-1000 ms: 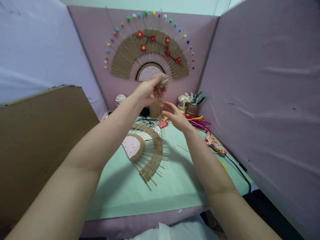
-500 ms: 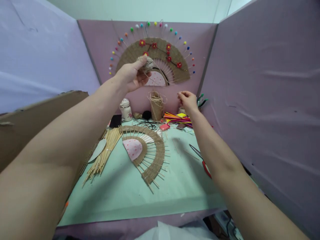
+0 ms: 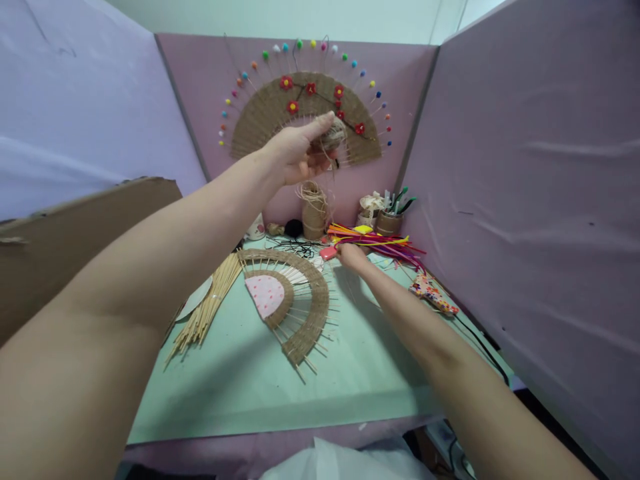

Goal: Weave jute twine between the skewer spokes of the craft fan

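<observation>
My left hand [image 3: 299,150] is raised in front of the back wall, its fingers closed round a small ball of jute twine [image 3: 333,138]. A thin strand hangs down from the ball. My right hand [image 3: 350,256] is low on the green table, closed near a small red object [image 3: 329,253] and the pile of coloured pipe cleaners [image 3: 380,240]; what it pinches is too small to make out. Between my arms, a half-woven jute fan [image 3: 295,300] of wooden sticks with a pink dotted centre lies flat.
A finished fan [image 3: 305,110] with red flowers and coloured beads hangs on the back wall. A jute spool [image 3: 313,212], a white jar [image 3: 256,228], a pen cup [image 3: 387,220], a stick bundle [image 3: 207,307], a cardboard sheet [image 3: 60,247] and a patterned piece [image 3: 433,293] surround the work.
My left hand moved right with the twine ball. My right hand dropped from shoulder height to the table near the pipe cleaners.
</observation>
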Motion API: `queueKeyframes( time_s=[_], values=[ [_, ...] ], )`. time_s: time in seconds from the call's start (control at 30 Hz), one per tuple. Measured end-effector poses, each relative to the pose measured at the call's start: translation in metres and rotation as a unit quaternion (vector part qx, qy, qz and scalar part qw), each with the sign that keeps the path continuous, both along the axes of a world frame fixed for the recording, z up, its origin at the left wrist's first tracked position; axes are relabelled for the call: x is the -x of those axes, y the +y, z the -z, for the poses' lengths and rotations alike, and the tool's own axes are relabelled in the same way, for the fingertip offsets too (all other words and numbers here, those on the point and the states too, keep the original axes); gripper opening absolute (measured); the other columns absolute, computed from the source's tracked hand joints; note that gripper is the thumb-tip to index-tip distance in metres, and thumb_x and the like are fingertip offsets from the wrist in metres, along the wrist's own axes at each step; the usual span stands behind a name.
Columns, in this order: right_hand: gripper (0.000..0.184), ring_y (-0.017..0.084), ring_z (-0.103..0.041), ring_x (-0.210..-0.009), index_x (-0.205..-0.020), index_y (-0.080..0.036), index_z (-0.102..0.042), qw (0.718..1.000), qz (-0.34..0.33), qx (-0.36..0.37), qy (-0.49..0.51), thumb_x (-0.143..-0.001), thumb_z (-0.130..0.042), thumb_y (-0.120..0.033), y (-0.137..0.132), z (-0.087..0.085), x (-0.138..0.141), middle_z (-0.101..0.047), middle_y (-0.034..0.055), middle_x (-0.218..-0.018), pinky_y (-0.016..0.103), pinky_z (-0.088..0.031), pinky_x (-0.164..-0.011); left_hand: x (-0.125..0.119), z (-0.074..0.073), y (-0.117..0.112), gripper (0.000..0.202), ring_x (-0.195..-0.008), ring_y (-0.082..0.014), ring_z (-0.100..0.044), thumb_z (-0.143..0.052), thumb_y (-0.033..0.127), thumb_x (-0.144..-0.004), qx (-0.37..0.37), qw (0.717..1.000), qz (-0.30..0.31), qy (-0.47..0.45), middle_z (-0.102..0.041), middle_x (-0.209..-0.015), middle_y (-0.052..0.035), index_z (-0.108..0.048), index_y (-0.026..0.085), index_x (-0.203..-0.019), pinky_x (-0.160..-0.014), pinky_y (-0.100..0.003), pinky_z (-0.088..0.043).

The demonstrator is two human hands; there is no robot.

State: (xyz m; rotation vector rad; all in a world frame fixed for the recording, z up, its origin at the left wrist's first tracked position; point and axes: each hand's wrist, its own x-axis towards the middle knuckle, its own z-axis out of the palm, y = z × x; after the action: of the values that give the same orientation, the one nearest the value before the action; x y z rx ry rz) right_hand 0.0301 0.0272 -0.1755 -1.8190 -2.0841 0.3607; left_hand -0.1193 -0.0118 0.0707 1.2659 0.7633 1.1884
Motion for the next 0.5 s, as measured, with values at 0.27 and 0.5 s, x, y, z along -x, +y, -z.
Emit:
queueKeyframes(
  time_s=[0.27, 0.5],
  values=[
    [0.034, 0.022, -0.062, -0.1, -0.109, -0.01, -0.069, 0.994, 0.093, -0.052, -0.021, -0.089, -0.044, -0.022, 0.029, -0.036, -0.064, -0.069, 0.0155, -0.107, 0.027, -0.043, -0.084, -0.001, 0.002, 0.005, 0.021, -0.078, -0.0148, -0.058, -0.061, 0.035, -0.087, -0.003, 1.0, -0.016, 0.018, -0.064, -0.074, -0.0037, -0.06, 0.017, -0.077, -0.081, -0.029, -0.045],
    [0.032, 0.02, -0.064, -0.08, -0.092, -0.013, -0.074, 0.998, 0.018, 0.032, -0.043, -0.06, -0.072, -0.009, 0.016, -0.045, -0.069, -0.073, 0.0071, -0.084, 0.025, -0.047, -0.076, 0.025, -0.069, -0.004, 0.037, -0.065, -0.0053, -0.06, -0.049, 0.044, -0.093, -0.129, 0.992, 0.007, 0.013, -0.06, -0.074, 0.0013, -0.055, 0.008, -0.091, -0.066, -0.016, -0.047]
  ],
)
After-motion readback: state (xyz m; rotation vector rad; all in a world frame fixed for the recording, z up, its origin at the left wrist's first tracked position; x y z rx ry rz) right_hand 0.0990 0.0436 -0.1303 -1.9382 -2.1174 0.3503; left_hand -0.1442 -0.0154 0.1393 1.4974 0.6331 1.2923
